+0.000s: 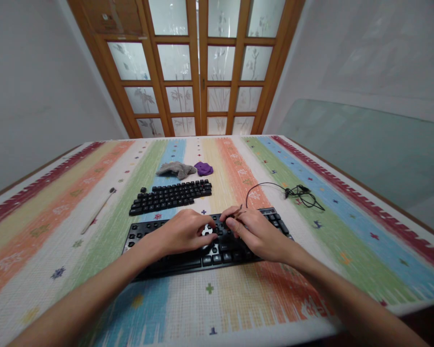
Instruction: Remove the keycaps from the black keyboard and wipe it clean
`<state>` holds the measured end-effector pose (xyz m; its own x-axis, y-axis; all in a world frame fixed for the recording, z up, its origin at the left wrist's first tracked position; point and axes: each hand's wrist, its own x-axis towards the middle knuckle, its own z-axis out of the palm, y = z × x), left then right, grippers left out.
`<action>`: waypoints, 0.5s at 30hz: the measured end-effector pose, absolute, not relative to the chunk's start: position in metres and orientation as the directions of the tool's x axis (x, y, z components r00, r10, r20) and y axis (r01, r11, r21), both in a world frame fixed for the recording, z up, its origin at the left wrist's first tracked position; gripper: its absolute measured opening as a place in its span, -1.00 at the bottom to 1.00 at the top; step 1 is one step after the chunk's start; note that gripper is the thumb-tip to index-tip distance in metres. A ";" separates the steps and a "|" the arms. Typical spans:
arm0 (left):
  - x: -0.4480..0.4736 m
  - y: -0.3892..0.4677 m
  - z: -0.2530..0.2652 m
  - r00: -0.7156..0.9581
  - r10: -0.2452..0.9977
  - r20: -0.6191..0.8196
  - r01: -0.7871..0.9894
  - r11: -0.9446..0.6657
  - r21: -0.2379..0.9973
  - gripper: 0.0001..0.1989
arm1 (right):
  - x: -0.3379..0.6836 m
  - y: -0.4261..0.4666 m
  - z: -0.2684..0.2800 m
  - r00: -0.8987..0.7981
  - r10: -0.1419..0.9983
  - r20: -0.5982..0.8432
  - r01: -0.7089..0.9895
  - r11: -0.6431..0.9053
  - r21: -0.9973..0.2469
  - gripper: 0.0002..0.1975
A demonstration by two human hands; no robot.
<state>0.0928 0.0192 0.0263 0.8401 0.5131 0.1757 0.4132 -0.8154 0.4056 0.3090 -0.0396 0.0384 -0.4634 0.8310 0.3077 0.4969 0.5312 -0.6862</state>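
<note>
Ahead of you, past the far edge of the table, stand wood-framed doors (195, 62), their pale glass panes (221, 62) patterned with plants and letting soft light through. A brown sheet (112, 17) covers the upper left panes. Plain whitish walls rise on your left (39, 72) and right, the right one with a pale green lower band (365, 149). Your table wears a brightly striped cloth (347, 231).

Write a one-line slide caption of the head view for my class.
Left fingers and right fingers over a black keyboard missing keys, loose keycaps grouped beyond it on a striped tablecloth.
</note>
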 end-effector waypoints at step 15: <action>0.081 0.048 0.022 0.740 0.594 0.315 0.464 -0.791 0.400 -0.82 | 0.313 -0.042 0.038 -0.460 0.828 0.320 0.524 0.544 -0.655 -0.72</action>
<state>0.0814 0.0484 0.0223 0.7402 0.5938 0.3153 0.4638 -0.7905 0.4000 0.3129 -0.0415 0.0381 -0.4602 0.8281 0.3202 0.5238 0.5444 -0.6552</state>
